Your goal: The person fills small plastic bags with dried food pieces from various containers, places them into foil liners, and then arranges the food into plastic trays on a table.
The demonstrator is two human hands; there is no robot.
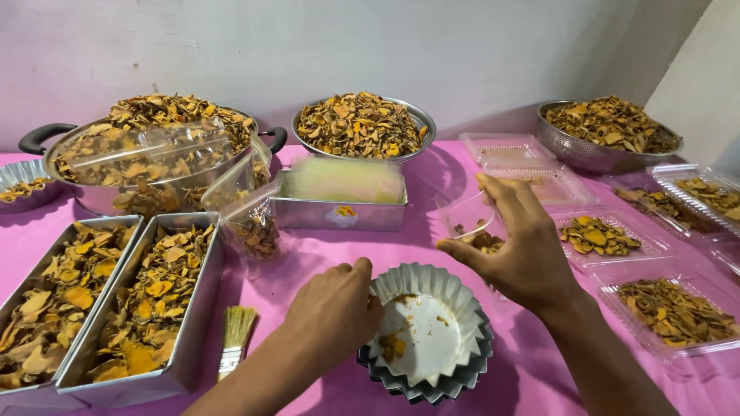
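My left hand (333, 312) grips the near-left rim of a fluted metal mould (432, 339), the top one of a small stack, with a few yellow-orange dried slices in its bottom. My right hand (518, 248) holds a clear plastic container (469, 216) tilted above the pink table, a few dried slices (484, 242) inside it. Both hands are over the middle front of the table.
Two rectangular metal trays (189, 339) of dried slices lie at the left, a brush (235, 339) beside them. A handled pot (100, 192), round bowls (416, 123) (574, 154), a metal box (339, 212), a filled plastic bag (254, 227) and several clear trays (663, 347) of slices surround the hands.
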